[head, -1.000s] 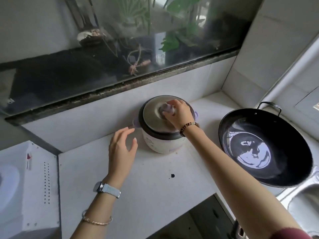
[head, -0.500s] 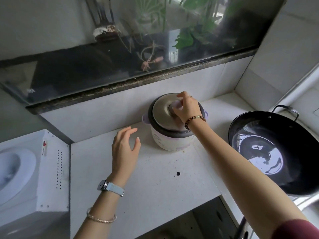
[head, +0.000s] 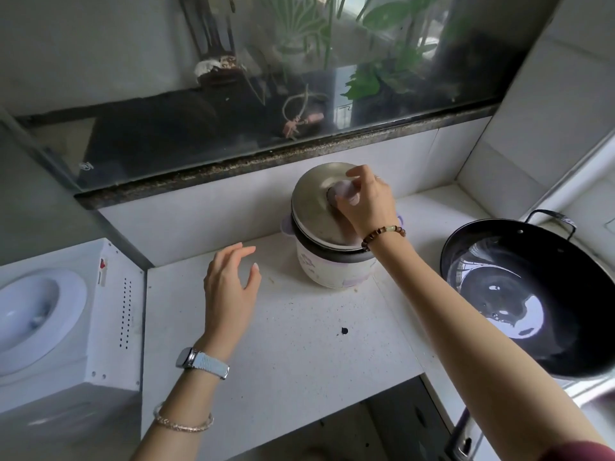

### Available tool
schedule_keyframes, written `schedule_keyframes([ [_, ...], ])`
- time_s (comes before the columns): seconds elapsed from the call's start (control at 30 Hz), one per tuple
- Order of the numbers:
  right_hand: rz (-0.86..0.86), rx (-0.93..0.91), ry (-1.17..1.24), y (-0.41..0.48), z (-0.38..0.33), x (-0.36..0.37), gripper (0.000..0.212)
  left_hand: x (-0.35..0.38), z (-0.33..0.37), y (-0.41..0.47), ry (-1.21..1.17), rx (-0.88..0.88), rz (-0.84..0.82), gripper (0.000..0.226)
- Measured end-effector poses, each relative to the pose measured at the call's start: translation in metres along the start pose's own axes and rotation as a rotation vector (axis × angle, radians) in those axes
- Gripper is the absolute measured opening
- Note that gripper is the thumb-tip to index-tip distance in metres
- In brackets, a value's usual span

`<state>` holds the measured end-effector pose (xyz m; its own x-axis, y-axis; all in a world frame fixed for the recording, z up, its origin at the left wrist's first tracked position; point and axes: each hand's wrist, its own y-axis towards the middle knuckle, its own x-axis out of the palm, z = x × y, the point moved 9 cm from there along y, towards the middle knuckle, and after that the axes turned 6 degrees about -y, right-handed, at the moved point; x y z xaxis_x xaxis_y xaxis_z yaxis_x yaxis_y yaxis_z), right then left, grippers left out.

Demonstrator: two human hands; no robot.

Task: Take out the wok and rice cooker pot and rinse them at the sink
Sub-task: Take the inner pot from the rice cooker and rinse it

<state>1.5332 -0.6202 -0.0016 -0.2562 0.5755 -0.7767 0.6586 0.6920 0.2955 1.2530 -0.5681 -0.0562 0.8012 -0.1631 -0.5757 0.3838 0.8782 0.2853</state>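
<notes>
- The right hand (head: 369,204) curls its fingers and thumb round the pale lilac knob (head: 344,191) of the round metal lid (head: 309,211).
- That lid covers the white rice cooker with lilac trim (head: 332,271), which stands at the far side of the speckled white countertop (head: 283,361), near the tiled back wall; the inner pot is hidden beneath the lid.
- The left hand (head: 229,284) is spread and relaxed over the counter just left of the cooker, holding nothing and apart from the cooker's body.
- The large black round wok (head: 565,271) rests to the right of the cooker, well apart from it, its loop handle (head: 552,217) toward the far right wall.
- The outstretched right forearm crosses the counter between cooker and wok.
- A white boxy appliance with a round recessed top (head: 109,311) borders the counter on the left.
- A dark stone window sill (head: 266,158) runs above the back wall, with green plants (head: 362,84) behind the glass.
- A small dark spot (head: 344,331) marks the counter near the cooker.
- The counter's near edge drops to a dark opening below; bare counter lies between the left hand and that edge.
</notes>
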Motion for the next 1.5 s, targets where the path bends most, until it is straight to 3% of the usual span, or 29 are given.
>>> schedule_keyframes([
  [0.2,-0.006,-0.15,0.067,-0.043,-0.04,-0.024,0.037,-0.019,-0.004,-0.014,0.032,0.034,0.035,0.027],
  [0.37,-0.093,-0.242,0.088,-0.107,-0.061,0.011,0.029,-0.038,-0.03,-0.037,0.103,-0.029,0.076,0.027],
  [0.93,-0.52,-0.191,-0.084,-0.23,-0.032,0.167,0.027,-0.063,-0.101,-0.096,0.188,-0.186,0.066,0.029],
  [1.5,-0.609,-0.148,-0.095,-0.253,-0.012,0.198,0.026,-0.038,-0.1,-0.084,0.188,-0.213,-0.05,0.029],
])
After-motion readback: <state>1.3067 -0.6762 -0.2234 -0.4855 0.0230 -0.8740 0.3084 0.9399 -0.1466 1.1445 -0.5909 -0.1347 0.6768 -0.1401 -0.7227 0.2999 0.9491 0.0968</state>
